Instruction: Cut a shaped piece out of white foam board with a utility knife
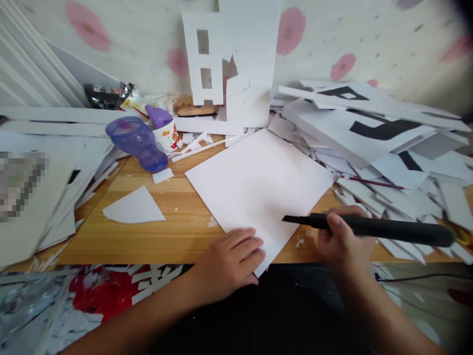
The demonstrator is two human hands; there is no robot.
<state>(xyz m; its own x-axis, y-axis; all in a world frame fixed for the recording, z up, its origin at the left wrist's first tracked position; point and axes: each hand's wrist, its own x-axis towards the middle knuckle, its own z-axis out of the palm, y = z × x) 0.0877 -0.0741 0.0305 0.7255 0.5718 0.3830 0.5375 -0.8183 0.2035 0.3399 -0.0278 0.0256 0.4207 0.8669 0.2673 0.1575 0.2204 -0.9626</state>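
Note:
A square white board (258,177) lies turned cornerwise on the wooden table, its near corner jutting past the front edge. My left hand (231,261) grips it near that corner, fingers on top and thumb at the edge below. In my right hand (345,241) is a black utility knife (391,230), fist wrapped round its front part. The slanted blade points left, above the board's right side; whether it touches the surface I cannot tell. A smaller white cut piece (135,207) with one curved edge lies to the left.
A purple vase-shaped cup (137,140) leans beside a paper cup (166,135). White cut-out panels (247,59) stand against the wall. Scrap board (391,128) is heaped at the right, with a thin dark-red brush or pencil (373,183). More sheets (40,207) are stacked at the left.

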